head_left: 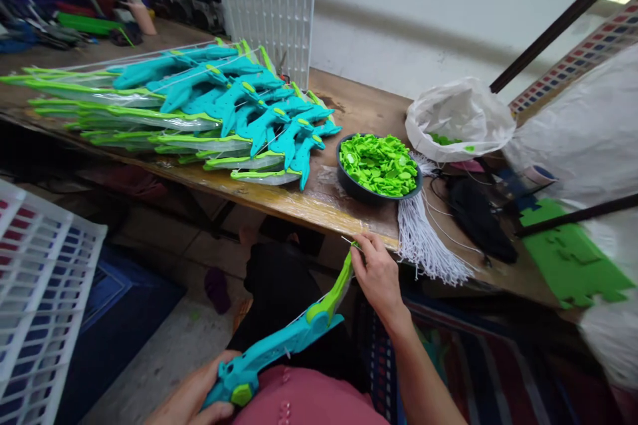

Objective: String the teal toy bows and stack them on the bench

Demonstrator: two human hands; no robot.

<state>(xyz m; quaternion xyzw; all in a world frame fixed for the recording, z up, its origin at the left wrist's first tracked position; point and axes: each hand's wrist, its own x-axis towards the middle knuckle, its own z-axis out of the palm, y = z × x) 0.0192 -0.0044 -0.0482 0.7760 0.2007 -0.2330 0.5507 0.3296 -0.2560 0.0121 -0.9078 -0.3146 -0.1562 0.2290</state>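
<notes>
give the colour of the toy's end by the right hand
The toy's end by the right hand is lime green, clearest in the head view.

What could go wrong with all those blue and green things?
Maybe three things. The green end of the turquoise piece could slip from the right hand, leaving only the left hand holding it. The dark bowl is heaped with green bits, so a bump might spill some. The white strings hang over the table's edge, so an arm could snag them.
</notes>
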